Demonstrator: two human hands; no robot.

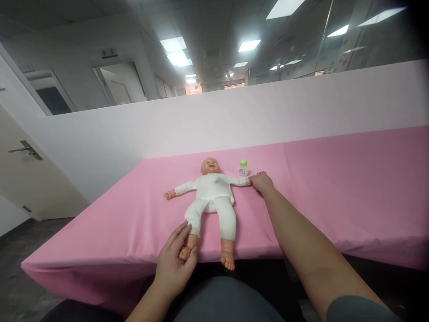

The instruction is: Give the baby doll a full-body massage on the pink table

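A baby doll [214, 185] with a white cloth body lies on its back on the pink-covered table [134, 223], its head toward the wall. My right hand [263, 182] is closed around the doll's hand at the end of its outstretched arm, on the right side of the picture. Beside the doll's lower leg and foot on the left is my left hand [176, 257]. Its fingers are stretched out, the fingertips touch the leg, and the thumb is spread apart near the foot. A small clear bottle [243, 169] with a green lid stands upright just beyond my right hand.
Behind the table runs a low white wall [234, 116] with glass above it. A door [33, 170] with a metal handle is at the left. The table's front edge is close to my body, and the cloth hangs over it.
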